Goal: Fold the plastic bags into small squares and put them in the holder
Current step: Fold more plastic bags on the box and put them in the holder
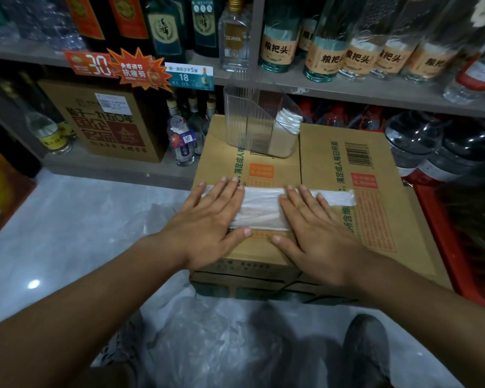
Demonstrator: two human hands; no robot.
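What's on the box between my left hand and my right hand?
The head view shows the flattened white plastic bag spanning between left hand and right hand.

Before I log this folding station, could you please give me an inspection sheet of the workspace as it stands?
Surface: cardboard box, flaps closed, used as the worktop.
Job's things: plastic bag folded into a long white strip across the box; clear holder at the box's far edge, folded bags in its right compartment.
Clutter: loose plastic bags on the floor in front of the box.
Grippers: left hand and right hand both flat, fingers straight, pressing the strip.
Cables: nothing seen.
Surroundings: shop shelves with bottles, a carton and price tags; red crate at right.
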